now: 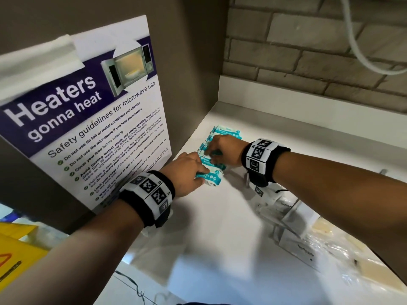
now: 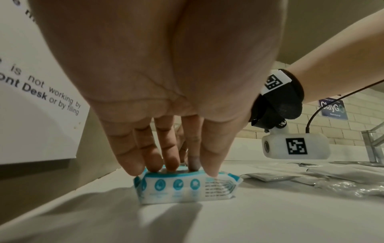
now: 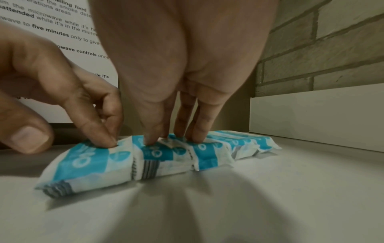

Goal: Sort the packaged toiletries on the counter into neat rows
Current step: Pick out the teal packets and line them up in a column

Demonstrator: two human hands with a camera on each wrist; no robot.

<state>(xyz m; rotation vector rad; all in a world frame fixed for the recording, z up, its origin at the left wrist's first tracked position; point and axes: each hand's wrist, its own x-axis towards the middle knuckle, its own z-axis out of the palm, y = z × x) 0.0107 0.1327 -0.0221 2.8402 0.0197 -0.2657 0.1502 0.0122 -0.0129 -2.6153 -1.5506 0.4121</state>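
A row of several teal-and-white wipe packets (image 1: pixel 225 131) lies flat on the white counter (image 1: pixel 220 227), running along the left wall towards the back corner. My left hand (image 1: pixel 203 171) presses straight fingertips (image 2: pixel 170 165) on top of the nearest packet (image 2: pixel 187 187), thumb held off to the side. My right hand (image 1: pixel 209 155) reaches across from the right, its fingertips (image 3: pixel 196 137) pressing down on the middle packets (image 3: pixel 204 154). In the right wrist view the nearest packet (image 3: pixel 83 164) sits slightly askew to the others. Neither hand grips a packet.
A microwave safety poster (image 1: pixel 99 128) covers the left wall beside the row. A white upstand (image 1: pixel 308 95) under brick closes the back. White toothpaste boxes (image 1: pixel 301 249) and clear-wrapped items (image 1: pixel 334 241) lie at the right. A tap (image 2: pixel 372 144) stands further right.
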